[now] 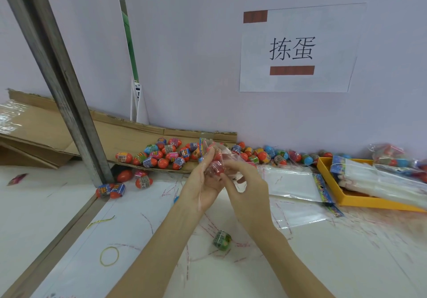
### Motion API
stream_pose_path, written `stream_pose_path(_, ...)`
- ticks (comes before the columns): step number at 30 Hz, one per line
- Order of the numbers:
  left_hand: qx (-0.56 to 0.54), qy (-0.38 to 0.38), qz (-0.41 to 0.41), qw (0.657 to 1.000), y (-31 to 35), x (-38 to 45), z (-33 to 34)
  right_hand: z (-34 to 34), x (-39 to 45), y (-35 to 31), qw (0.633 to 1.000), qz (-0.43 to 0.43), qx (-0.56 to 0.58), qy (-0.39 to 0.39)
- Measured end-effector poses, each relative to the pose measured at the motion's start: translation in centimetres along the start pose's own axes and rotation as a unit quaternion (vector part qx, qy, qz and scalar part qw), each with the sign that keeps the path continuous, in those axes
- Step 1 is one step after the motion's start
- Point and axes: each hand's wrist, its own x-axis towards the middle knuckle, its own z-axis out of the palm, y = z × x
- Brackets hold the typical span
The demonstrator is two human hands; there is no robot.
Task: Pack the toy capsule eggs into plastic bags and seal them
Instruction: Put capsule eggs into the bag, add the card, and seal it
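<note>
Left hand [203, 182] gripping a clear plastic bag [217, 156] with red capsule eggs [217, 167] inside, right hand [245, 189] pinching its lower part (fingers curled), yellow tray [346, 199] holding flat bags [381, 180]

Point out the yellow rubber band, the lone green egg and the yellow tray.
rubber band [109, 256]: head view, its ring.
green egg [222, 240]: head view, its middle.
tray [374, 203]: head view, its front wall.

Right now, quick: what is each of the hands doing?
Left hand: closed, holding the clear bag with eggs inside.
Right hand: closed, pinching the same bag.
</note>
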Motion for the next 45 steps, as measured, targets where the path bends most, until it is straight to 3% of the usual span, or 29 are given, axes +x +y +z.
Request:
stream_pose_path(6, -0.011, 0.013, 0.003, 1.000, -0.6, 0.2, 0.0, 0.0, -0.1, -0.1, 1.000, -0.016, -0.014, 0.013)
stream_pose_path(12, 0.018, -0.001, 0.020, 1.000, -1.1, 0.1, 0.5, 0.2, -0.4, -0.1, 0.998, 0.014, -0.001, -0.058)
stream_pose_path(16, 0.048, -0.001, 0.015, 0.999, -0.9, -0.1, 0.6, -0.2, 0.1, 0.1, 1.000, 0.021, -0.015, 0.012)
stream_pose_path(24, 0.136, 0.139, 0.086, 0.977, 1.2, 0.3, -0.4, -1.4, 0.8, 0.2, 0.998, 0.032, -0.032, 0.051)
stream_pose_path(28, 0.154, 0.164, 0.115, 0.968, 1.1, 0.8, -0.7, -1.5, 0.8, 0.0, 0.998, 0.038, -0.033, 0.049)
stream_pose_path(32, 0.163, 0.130, 0.105, 0.972, 1.1, 0.6, -0.3, -1.7, 1.0, 0.0, 0.997, 0.046, 0.003, 0.056)
stream_pose_path(37, 0.272, 0.095, 0.090, 0.954, 0.6, 0.2, -0.3, -1.5, 0.9, 0.3, 0.997, 0.064, 0.021, 0.033)
stream_pose_path(42, 0.253, 0.089, 0.092, 0.959, 0.6, 0.4, -0.3, -1.6, 1.0, 0.4, 0.994, 0.043, 0.038, 0.095)
stream_pose_path(45, 0.367, 0.085, 0.117, 0.919, 0.9, 0.5, -0.4, -1.6, 1.0, 0.4, 0.998, 0.015, 0.016, 0.067)
